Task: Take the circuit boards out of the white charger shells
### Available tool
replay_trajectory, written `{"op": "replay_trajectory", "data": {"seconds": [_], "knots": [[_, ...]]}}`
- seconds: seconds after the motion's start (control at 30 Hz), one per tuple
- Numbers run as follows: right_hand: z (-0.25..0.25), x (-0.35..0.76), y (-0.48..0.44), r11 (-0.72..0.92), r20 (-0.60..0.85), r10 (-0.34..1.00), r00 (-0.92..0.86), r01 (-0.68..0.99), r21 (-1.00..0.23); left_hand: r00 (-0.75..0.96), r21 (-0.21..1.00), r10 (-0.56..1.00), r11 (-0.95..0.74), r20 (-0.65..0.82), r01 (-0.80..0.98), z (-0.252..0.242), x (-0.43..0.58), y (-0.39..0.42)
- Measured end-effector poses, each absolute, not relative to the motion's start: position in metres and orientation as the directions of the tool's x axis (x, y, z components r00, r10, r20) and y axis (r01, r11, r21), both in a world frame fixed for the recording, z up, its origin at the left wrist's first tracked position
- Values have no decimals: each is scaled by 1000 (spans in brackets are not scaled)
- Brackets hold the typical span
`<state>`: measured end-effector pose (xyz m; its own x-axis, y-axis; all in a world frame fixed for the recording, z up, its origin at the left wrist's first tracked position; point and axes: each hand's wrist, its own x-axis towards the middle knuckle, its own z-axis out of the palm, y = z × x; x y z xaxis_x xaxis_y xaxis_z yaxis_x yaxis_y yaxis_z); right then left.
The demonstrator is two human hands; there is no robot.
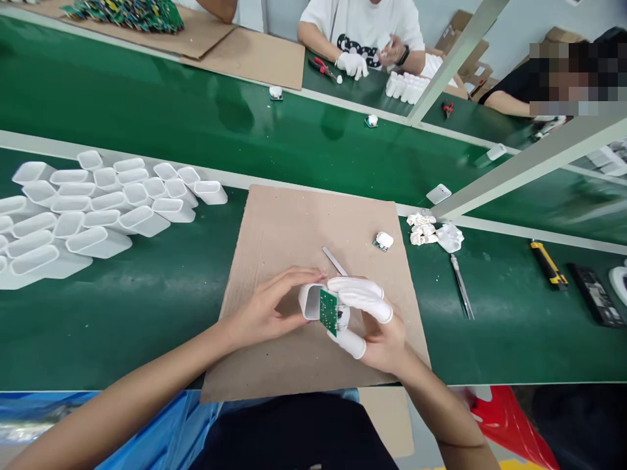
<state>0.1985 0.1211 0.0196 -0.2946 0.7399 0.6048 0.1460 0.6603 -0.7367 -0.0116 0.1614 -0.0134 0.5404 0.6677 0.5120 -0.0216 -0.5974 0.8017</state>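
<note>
My left hand is bare and closed around a white plastic housing, its open end facing right. My right hand, with white finger cots on several fingers, grips a green circuit board that has a white part behind it. The board is right at the housing's open mouth; whether it is partly inside I cannot tell. Both hands are over a brown cardboard sheet. Just beyond them lies a thin metal strip, partly hidden by my right fingers. Another small board with a white cap rests farther back on the cardboard.
Many white housings stand at the left. To the right are finger cots, a metal pen-like tool, a yellow cutter and a black device. A slanted white post rises there. Co-workers sit across the green belt.
</note>
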Motion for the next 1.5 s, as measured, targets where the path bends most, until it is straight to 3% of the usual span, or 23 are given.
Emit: {"op": "replay_trajectory", "data": {"seconds": [0.2, 0.37, 1.2, 1.5], "knots": [[22, 193, 120, 737, 645, 674, -359, 277, -616, 557, 810, 649, -580, 519, -78, -17, -9, 159], [22, 189, 120, 773, 684, 634, -362, 289, -564, 564, 818, 648, -568, 512, -89, -18, -8, 158], [12, 189, 124, 733, 620, 679, -393, 409, -544, 535, 837, 706, -547, 465, -6, -21, -7, 158], [-13, 201, 132, 810, 687, 519, -508, 548, -207, 506, 828, 705, -559, 497, -35, -21, -8, 159]]}}
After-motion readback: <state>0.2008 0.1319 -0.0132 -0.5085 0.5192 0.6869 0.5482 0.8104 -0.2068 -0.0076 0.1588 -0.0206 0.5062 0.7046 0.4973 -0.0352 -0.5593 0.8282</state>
